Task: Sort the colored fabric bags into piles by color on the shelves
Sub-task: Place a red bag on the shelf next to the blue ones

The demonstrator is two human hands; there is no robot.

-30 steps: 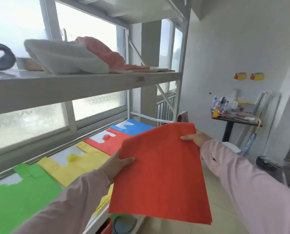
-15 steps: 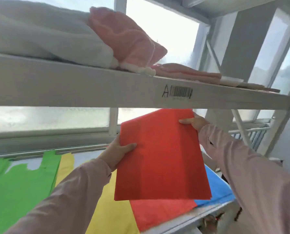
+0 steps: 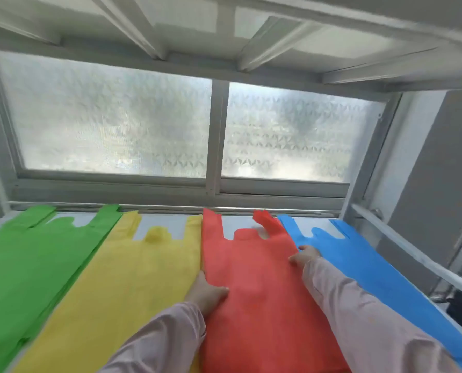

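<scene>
Four piles of fabric bags lie side by side on the shelf [image 3: 157, 220]: green [image 3: 28, 262] at the left, then yellow [image 3: 133, 281], red [image 3: 254, 289] and blue [image 3: 364, 267]. The red bag lies flat on the red pile, handles toward the window. My left hand [image 3: 207, 293] grips its left edge, thumb on top. At the bag's right edge, by the blue pile, my right hand [image 3: 304, 255] pinches the fabric.
A frosted window [image 3: 117, 122] closes the back of the shelf. The underside of the upper shelf [image 3: 224, 25] hangs low overhead. A metal upright and rail [image 3: 369, 168] bound the right side.
The red bag has gone from being held up in the air to lying flat on the red pile. My view has dropped under the upper shelf, and both hands have moved down with the bag.
</scene>
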